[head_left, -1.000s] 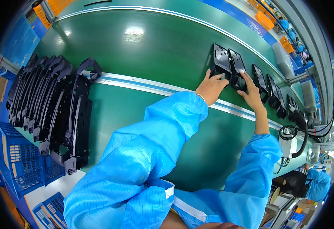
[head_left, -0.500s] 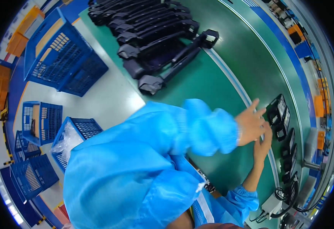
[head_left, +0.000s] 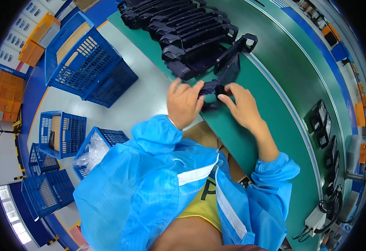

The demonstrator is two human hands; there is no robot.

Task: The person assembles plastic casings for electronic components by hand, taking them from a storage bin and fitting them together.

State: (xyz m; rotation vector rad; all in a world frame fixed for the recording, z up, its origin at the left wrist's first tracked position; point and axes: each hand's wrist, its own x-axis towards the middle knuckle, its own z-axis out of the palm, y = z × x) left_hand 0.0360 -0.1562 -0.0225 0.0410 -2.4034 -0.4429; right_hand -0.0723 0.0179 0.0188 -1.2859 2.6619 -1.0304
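A black plastic frame [head_left: 230, 72] is held tilted over the near edge of the green worktable, at the front of a row of similar frames. My left hand [head_left: 183, 103] has its thumb and fingers closed on the frame's near left end. On the right side of that same end, my right hand [head_left: 245, 109] pinches it between thumb and fingers. Motion smears the held end a little, and my fingers partly cover it. Several like black frames [head_left: 187, 31] stand packed side by side just beyond.
Blue plastic crates [head_left: 107, 85] stand on the floor at left, one holding clear plastic wrap [head_left: 94, 150]. Small black parts [head_left: 320, 121] line the table's right side, beside a white box with cables [head_left: 315, 219]. A cardboard box [head_left: 202, 136] sits below the table edge.
Both hands have come from the table's right side to the frame at the row's front and taken hold of it. That frame's near end is now raised and turned.
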